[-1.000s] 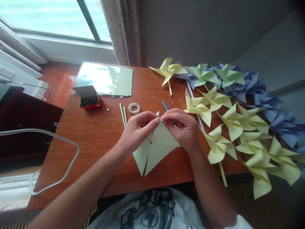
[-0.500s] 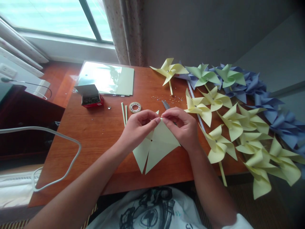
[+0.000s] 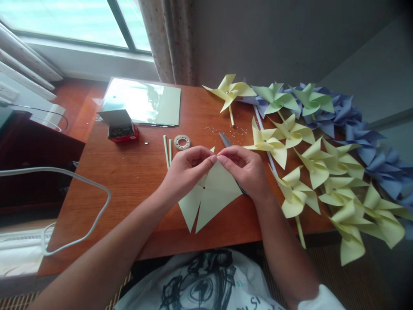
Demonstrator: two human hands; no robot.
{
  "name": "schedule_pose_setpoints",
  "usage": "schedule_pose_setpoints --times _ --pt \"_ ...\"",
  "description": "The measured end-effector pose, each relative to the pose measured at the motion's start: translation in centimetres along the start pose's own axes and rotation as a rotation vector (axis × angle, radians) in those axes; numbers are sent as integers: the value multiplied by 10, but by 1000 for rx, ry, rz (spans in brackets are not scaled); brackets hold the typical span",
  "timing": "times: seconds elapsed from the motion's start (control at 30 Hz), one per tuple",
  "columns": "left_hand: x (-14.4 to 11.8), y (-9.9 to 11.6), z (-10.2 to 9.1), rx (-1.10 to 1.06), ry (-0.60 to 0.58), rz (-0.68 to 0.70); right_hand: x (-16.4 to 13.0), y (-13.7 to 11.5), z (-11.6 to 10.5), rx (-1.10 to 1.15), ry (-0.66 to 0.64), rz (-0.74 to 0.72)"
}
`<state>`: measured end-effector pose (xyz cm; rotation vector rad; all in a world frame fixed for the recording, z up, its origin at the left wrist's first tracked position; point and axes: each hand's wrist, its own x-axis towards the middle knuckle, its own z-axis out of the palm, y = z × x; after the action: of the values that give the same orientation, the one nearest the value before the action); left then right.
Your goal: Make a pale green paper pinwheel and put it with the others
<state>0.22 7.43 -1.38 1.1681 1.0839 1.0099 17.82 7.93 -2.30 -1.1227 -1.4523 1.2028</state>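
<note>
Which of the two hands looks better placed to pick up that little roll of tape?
Probably the left hand: the tape roll lies just beyond its knuckles, while the right hand sits farther off, pinching the yellow paper.

my hands [image 3: 219, 170] meet over the cut paper [image 3: 209, 198]; tape roll [image 3: 182, 141] far left, pinwheels [image 3: 309, 172] right.

Likely home room: curtain [image 3: 167, 38], window [image 3: 64, 21], wooden table [image 3: 135, 172], paper pinwheels [image 3: 309, 163].
</note>
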Motion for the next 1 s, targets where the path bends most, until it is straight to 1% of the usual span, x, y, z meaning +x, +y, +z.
schedule_pose_setpoints --times 0.4,0.6,0.83,1.0 --pt "1 -1 1 14 3 26 0 1 0 -39 5 -25" --pt "2 -6 1 77 22 97 0 0 0 -126 2 -70" --pt "0 -11 0 143 39 149 0 -3 1 -255 10 -148" --pt "-1 -13 1 285 54 241 1 -5 1 -313 18 -193"
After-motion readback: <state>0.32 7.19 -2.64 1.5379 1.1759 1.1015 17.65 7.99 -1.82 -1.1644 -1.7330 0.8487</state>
